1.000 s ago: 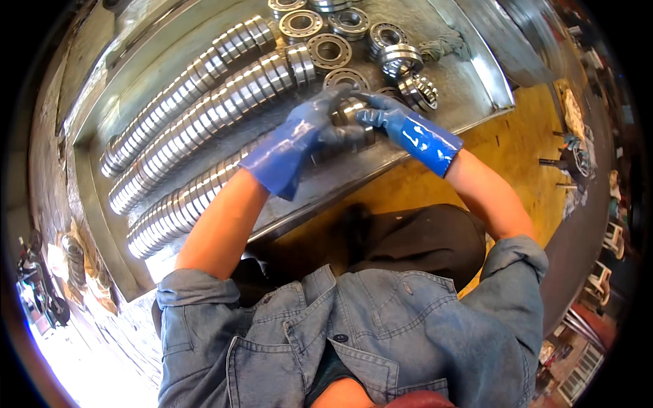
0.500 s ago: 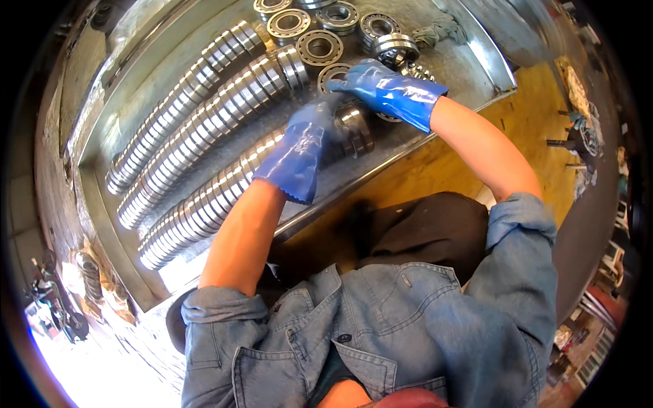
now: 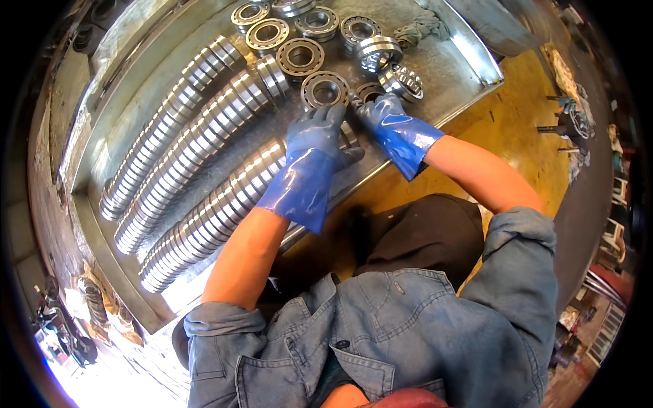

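My left hand (image 3: 314, 139), in a blue rubber glove, lies over the right end of the nearest row of steel rings (image 3: 214, 211). Its fingers stretch to the near rim of a flat-lying roller bearing (image 3: 325, 90), and the thumb stands apart. Gloved the same way, my right hand (image 3: 386, 119) curls its fingers at the near side of another bearing (image 3: 369, 91), which it partly covers. Just beyond that hand, a bearing with exposed rollers (image 3: 401, 81) leans tilted. What lies under the right fingers is hidden.
Everything sits in a shallow metal tray (image 3: 129, 289) with raised walls. Two more ring rows (image 3: 194, 146) run along its left side. Several bearings (image 3: 300, 57) lie toward the back, near a crumpled grey-green cloth (image 3: 423, 28). A yellowish surface (image 3: 500, 143) lies beyond the tray's right edge.
My right hand has drawn off the middle bearing, down and right to the neighbouring one. My left hand has opened out, thumb spread. The whole view has shifted slightly.
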`<state>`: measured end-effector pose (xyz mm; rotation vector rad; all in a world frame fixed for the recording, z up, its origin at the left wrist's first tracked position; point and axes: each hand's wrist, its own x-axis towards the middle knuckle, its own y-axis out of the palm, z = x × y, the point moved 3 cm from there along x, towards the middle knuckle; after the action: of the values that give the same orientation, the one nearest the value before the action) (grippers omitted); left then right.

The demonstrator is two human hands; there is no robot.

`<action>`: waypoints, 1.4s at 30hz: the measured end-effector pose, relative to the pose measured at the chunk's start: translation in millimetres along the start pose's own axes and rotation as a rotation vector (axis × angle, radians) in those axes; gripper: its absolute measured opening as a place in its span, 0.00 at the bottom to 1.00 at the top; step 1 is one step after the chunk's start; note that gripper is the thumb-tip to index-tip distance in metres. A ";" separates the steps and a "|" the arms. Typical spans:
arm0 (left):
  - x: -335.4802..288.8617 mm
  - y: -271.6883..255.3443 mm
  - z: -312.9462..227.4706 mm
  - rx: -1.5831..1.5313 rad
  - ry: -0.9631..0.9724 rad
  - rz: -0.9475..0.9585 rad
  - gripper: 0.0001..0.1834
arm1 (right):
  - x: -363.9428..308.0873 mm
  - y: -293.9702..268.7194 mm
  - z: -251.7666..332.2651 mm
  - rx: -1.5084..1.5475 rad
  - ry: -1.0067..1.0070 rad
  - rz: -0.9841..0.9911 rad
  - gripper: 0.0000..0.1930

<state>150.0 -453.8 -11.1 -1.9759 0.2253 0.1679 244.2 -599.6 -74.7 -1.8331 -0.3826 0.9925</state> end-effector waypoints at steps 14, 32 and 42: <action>15.5 3.1 13.4 -0.130 0.018 -0.062 0.57 | -35.5 -17.8 -21.1 1.476 -0.104 -0.030 0.32; 18.3 10.7 -9.4 -0.036 -0.134 0.030 0.18 | 79.0 -94.8 31.0 0.446 -0.241 -0.064 0.22; 37.3 75.6 22.7 -0.083 -0.163 -0.052 0.30 | 75.6 -99.9 50.5 0.366 -0.074 -0.122 0.18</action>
<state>168.2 -465.8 -95.7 -2.0364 0.0618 0.3079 268.1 -473.6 -32.6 -1.4308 -0.3282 0.9761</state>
